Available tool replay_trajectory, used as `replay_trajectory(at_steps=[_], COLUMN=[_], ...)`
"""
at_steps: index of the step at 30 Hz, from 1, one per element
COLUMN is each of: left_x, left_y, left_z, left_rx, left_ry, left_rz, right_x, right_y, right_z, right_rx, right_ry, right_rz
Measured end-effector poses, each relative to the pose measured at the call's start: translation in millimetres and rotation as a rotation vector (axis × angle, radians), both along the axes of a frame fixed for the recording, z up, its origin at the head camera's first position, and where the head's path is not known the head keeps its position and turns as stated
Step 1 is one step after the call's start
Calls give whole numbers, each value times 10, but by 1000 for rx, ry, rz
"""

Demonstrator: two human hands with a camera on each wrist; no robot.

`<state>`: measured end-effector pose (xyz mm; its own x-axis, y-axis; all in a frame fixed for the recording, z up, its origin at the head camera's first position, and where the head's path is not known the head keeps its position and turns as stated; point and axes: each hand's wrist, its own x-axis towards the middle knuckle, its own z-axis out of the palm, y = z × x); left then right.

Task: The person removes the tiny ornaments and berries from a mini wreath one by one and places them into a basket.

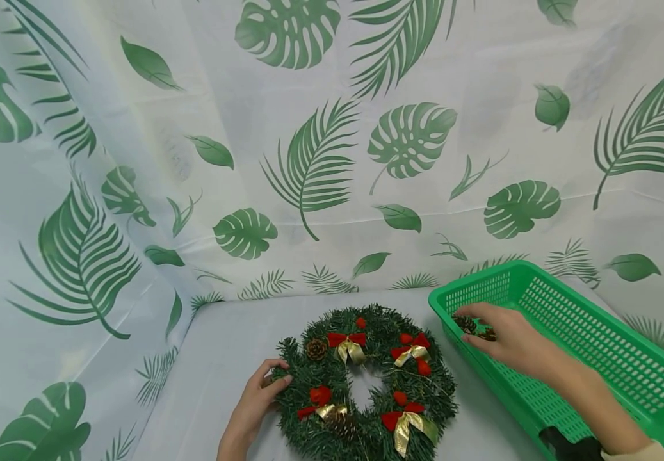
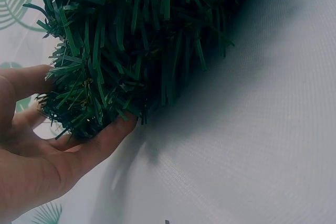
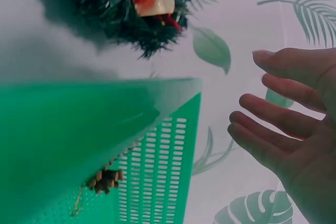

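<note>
A round green artificial wreath point(image 1: 378, 318) lies on the white surface, trimmed with red-and-gold bows, red berries and pinecones. At its left edge my left hand point(image 1: 259, 394) grips the outer greenery; the left wrist view has the thumb and fingers around a tuft of the wreath point(image 2: 110, 61). My right hand point(image 1: 507, 333) is over the left end of a green plastic basket point(image 1: 591, 330). In the right wrist view that hand point(image 3: 294, 114) has its fingers apart and nothing between them. Small pinecones point(image 1: 465, 324) show past its fingertips, and a pinecone point(image 3: 105, 181) lies inside the basket.
The perforated basket stands right of the wreath, its long side slanting toward the lower right. A white cloth point(image 1: 308, 160) printed with green leaves hangs behind and at the left. A black strap point(image 1: 570, 445) is around the right wrist.
</note>
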<state>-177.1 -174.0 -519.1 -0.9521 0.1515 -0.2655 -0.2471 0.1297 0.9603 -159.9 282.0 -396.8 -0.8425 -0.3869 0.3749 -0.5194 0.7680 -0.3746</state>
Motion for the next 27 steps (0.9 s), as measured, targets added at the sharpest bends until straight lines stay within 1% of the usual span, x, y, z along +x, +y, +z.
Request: replay_trajectory(at_steps=[2,6,9,13,22,27], left_x=[1,3,4,4,-3,-1], left_y=[-2,-3,-5,-8,-14,-9], left_z=[2,7,8,4,-12,-4], left_rx=[1,0,2,6,7,4], left_ry=[-2,-7,-9,-4,-8,-14], left_rz=[1,2,0,-2,-7,-5], right_x=[17,44,57,79,165,206], right_y=[-22,-61,-98,-158,-321,-416], right_z=[-23,-87,-127,-166,-253,-293], right_rx=[-4,-15,-10,-9,-51,-108], right_ry=[31,136,239,327,364,392], right_rz=[7,34,50,68,75,106])
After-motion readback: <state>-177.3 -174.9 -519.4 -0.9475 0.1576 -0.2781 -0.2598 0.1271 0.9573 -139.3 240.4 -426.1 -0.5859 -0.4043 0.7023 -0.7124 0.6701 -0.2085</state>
